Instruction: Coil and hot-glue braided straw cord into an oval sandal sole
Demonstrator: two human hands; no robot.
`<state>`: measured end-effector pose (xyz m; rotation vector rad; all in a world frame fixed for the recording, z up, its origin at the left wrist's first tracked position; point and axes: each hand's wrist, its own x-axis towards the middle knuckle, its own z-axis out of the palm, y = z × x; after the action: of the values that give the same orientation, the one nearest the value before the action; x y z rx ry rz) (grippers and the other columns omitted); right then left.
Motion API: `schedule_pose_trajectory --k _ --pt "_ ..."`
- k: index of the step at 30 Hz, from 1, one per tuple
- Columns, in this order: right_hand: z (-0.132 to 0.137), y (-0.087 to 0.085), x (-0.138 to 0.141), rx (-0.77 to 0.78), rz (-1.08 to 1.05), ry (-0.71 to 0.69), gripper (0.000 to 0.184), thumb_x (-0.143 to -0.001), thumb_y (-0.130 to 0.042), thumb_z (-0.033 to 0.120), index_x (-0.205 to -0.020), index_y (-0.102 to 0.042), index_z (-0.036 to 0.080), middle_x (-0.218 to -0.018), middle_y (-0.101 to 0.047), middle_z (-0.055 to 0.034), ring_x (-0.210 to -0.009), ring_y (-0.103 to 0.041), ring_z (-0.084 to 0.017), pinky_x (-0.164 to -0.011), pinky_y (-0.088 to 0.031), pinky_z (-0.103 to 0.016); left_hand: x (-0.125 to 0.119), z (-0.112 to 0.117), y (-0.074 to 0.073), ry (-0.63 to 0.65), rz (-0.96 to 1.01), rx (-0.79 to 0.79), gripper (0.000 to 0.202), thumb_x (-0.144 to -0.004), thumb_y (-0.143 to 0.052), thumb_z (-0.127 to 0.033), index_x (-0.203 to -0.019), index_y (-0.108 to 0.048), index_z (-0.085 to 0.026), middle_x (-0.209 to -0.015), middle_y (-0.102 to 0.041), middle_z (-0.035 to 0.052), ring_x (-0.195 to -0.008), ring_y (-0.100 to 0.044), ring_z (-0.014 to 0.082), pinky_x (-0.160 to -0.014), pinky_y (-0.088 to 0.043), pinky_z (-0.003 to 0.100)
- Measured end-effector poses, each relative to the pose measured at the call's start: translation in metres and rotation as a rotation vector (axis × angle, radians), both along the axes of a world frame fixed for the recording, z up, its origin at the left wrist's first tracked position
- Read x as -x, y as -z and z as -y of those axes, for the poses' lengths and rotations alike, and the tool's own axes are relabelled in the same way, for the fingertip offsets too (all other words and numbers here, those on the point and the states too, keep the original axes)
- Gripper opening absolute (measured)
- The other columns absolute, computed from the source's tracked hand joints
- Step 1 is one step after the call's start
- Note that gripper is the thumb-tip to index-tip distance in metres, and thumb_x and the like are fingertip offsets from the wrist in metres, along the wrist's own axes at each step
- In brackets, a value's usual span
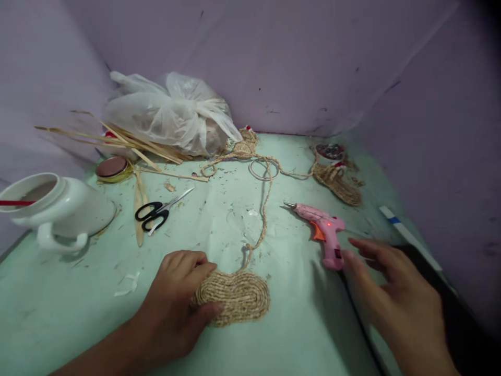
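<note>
An oval mat of coiled braided straw [238,295] lies on the pale green table near me. My left hand [178,297] grips its left end, fingers curled over the top and thumb at the near edge. A braided straw cord [265,209] runs from the mat away to the back of the table. My right hand [391,287] hovers with its fingers spread, fingertips just short of the handle of a pink hot glue gun [323,232]. The gun lies on the table with its nozzle pointing left and a red light lit.
Black-handled scissors [158,211] and straw strips lie left of centre. A white ceramic jug [55,209] lies at the far left, a tape roll [112,168] behind it. A stuffed plastic bag [172,115] sits at the back. More braided pieces [338,183] lie back right.
</note>
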<state>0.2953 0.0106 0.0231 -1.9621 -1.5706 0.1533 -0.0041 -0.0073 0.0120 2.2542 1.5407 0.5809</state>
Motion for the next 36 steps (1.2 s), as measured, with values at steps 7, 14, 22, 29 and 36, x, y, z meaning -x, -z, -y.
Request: schedule_pose_trajectory --k 7,14,22,29,36 --pt "-0.024 0.0 -0.014 0.236 0.397 -0.042 0.048 -0.077 -0.05 0.059 -0.094 -0.066 0.017 -0.073 -0.068 -0.0106 -0.058 -0.066 -0.028 -0.039 -0.042 -0.031 0.001 -0.011 0.002 -0.005 -0.097 0.02 0.031 -0.074 -0.058 -0.039 -0.1 -0.06 -0.021 -0.099 -0.062 0.0086 -0.093 -0.053 0.0278 -0.084 -0.037 0.044" --pt "-0.027 -0.008 -0.012 0.252 0.322 -0.044 0.039 -0.077 -0.051 0.055 -0.087 -0.068 0.021 -0.069 -0.07 -0.0076 -0.053 -0.065 -0.024 -0.037 -0.037 -0.027 -0.009 -0.014 -0.007 0.006 -0.162 0.109 0.036 -0.071 -0.06 -0.042 -0.101 -0.062 -0.021 -0.093 -0.063 0.0078 -0.088 -0.054 0.0283 -0.083 -0.036 0.045" --pt "-0.047 0.007 -0.009 0.392 -0.26 0.076 0.022 -0.063 -0.065 0.038 -0.074 -0.065 0.019 -0.055 -0.063 -0.0043 -0.049 -0.059 -0.023 -0.039 -0.034 -0.027 -0.028 -0.014 -0.018 -0.016 -0.265 0.266 0.046 -0.063 -0.065 -0.035 -0.107 -0.061 -0.023 -0.094 -0.064 0.009 -0.093 -0.054 0.0325 -0.082 -0.038 0.046" --pt "-0.04 0.011 -0.017 0.365 -0.722 -0.073 0.02 -0.068 -0.06 0.032 -0.078 -0.065 0.016 -0.058 -0.061 -0.003 -0.046 -0.056 -0.016 -0.041 -0.047 -0.027 -0.022 -0.024 -0.027 -0.072 -0.152 0.575 0.052 -0.065 -0.058 -0.032 -0.116 -0.055 -0.024 -0.066 -0.053 -0.0025 -0.059 -0.051 0.0182 -0.053 -0.036 0.026" --pt "-0.025 -0.004 0.002 0.353 -1.047 -0.292 0.032 -0.07 -0.065 0.039 -0.093 -0.064 0.016 -0.086 -0.065 -0.0096 -0.062 -0.058 -0.017 -0.043 -0.048 -0.026 -0.01 -0.033 -0.035 0.011 0.279 0.922 0.017 -0.065 -0.053 -0.033 -0.061 -0.055 -0.017 -0.052 -0.028 -0.0076 -0.048 -0.025 0.0091 -0.045 -0.02 0.022"
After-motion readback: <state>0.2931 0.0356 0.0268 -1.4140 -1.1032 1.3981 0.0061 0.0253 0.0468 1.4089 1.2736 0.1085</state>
